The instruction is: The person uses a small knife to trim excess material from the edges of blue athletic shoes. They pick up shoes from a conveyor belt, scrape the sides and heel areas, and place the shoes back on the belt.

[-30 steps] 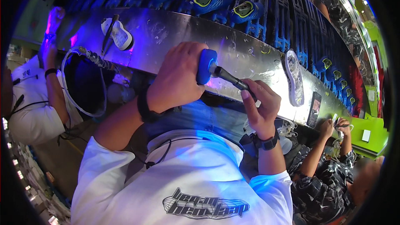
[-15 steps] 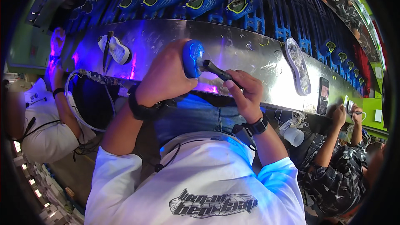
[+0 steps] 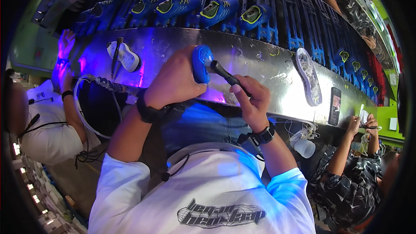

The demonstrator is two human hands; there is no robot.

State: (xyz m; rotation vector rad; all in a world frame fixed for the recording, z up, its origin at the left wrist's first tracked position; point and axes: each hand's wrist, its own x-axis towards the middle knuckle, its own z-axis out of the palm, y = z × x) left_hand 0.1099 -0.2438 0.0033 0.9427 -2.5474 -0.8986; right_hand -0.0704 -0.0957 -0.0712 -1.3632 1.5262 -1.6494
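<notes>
My left hand (image 3: 175, 80) wraps around a blue shoe (image 3: 200, 63), holding it up over the edge of the shiny metal workbench (image 3: 260, 67). My right hand (image 3: 250, 99) grips a thin black tool (image 3: 225, 73) whose tip touches the shoe's end. Both wrists carry dark bands. Purple-blue light falls on the bench under my hands.
Several blue shoes (image 3: 219, 11) ride on a blue rack conveyor (image 3: 299, 30) beyond the bench. A white shoe (image 3: 125, 55) and a clear sole (image 3: 308, 76) lie on the bench, with a phone (image 3: 334, 106). One person (image 3: 47, 121) works at my left, another (image 3: 351, 182) at my right.
The view shifted slightly, with my hands now a little higher in it. My left hand still holds the blue shoe and my right hand keeps the tool against it.
</notes>
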